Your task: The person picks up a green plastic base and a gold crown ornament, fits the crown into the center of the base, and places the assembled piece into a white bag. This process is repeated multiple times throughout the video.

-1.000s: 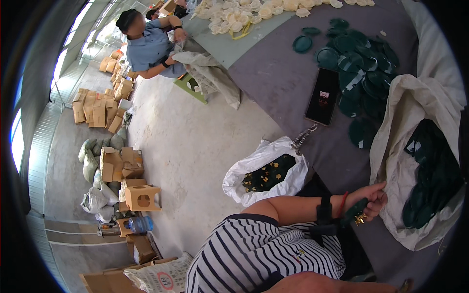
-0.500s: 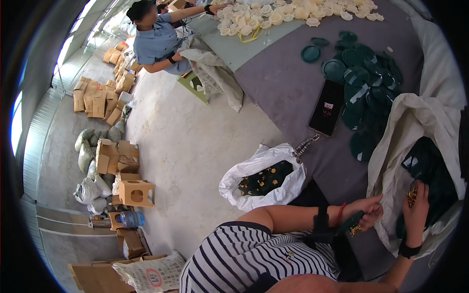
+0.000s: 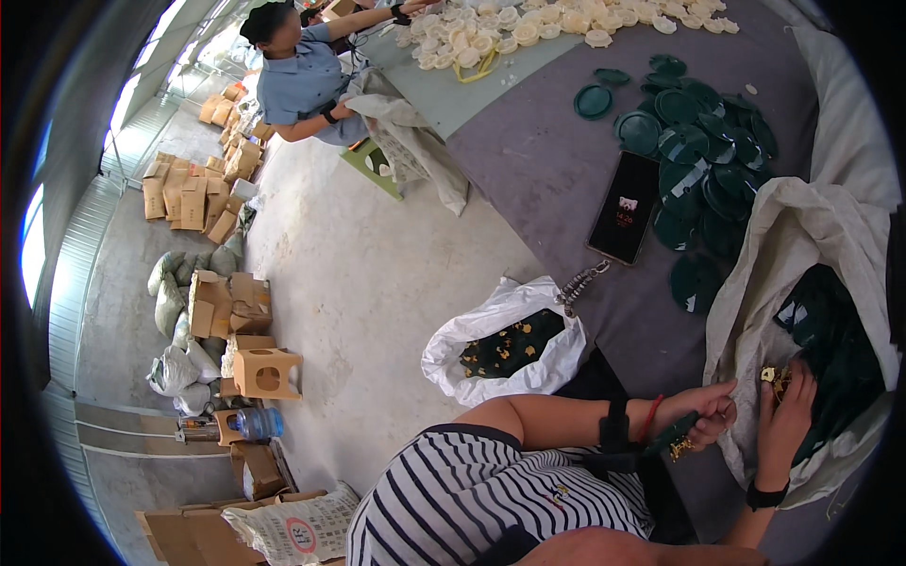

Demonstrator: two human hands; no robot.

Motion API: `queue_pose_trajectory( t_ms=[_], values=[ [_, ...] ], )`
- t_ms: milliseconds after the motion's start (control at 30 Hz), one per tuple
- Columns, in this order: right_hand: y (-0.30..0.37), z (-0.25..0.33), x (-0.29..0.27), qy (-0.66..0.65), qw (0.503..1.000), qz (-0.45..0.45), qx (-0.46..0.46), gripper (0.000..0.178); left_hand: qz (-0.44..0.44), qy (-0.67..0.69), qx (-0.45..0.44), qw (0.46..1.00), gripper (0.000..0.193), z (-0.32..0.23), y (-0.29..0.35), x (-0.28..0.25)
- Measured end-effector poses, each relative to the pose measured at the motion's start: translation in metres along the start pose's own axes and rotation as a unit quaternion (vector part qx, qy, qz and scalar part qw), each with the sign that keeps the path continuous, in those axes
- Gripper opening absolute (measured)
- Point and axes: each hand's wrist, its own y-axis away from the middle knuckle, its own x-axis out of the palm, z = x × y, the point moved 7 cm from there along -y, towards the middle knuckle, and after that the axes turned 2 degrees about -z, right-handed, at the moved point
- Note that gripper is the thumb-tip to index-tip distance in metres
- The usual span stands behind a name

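Note:
My left hand (image 3: 700, 415) is closed on a dark green disc (image 3: 674, 433), seen nearly edge-on, with small gold pieces (image 3: 679, 447) at its lower edge. Over the opening of a whitish woven sack (image 3: 735, 325), my right hand (image 3: 789, 415) has its fingers bent round a gold ornament (image 3: 776, 375), partly hidden by them. More dark green pieces (image 3: 835, 330) fill the sack beside that hand. Left of me, a white bag (image 3: 448, 340) holds dark green pieces with gold bits on them.
On the grey-covered table lie a heap of dark green discs (image 3: 703, 151) and a phone (image 3: 625, 208) with a beaded strap (image 3: 583, 283). Cream-coloured pieces (image 3: 528, 28) cover the far end. A co-worker (image 3: 307, 85) stands there. Cartons (image 3: 189, 193) and sacks line the floor at left.
My right hand has shifted left and slightly down with the gold ornament, toward my left hand. My left hand has barely moved and keeps its hold on the green disc.

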Motion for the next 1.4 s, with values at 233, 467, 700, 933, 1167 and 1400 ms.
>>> queue_pose_trajectory(
  t_ms=[233,467,700,933,1167,1400],
  values=[
    [0.004,-0.002,-0.018,-0.031,0.998,-0.061,0.014,0.038,-0.002,-0.001,-0.006,1.000,0.058,0.000,0.002,0.001],
    [0.018,0.001,-0.050,-0.088,0.985,-0.151,0.000,0.037,0.001,-0.018,0.007,1.000,0.058,-0.001,0.004,0.002],
    [0.045,0.047,-0.052,-0.223,0.973,-0.040,-0.040,0.040,-0.027,-0.132,0.012,0.991,0.056,0.003,0.012,0.013],
    [0.055,0.066,-0.021,-0.170,0.985,0.008,-0.039,0.039,0.004,-0.267,0.023,0.963,0.048,0.005,0.013,0.015],
    [0.058,0.071,-0.021,-0.226,0.973,0.039,-0.030,0.047,-0.010,-0.207,-0.007,0.978,0.044,0.001,0.024,0.030],
    [0.065,0.075,-0.013,-0.272,0.959,0.078,-0.001,0.055,-0.035,-0.271,0.033,0.962,0.043,0.000,0.019,0.023]
  ],
)
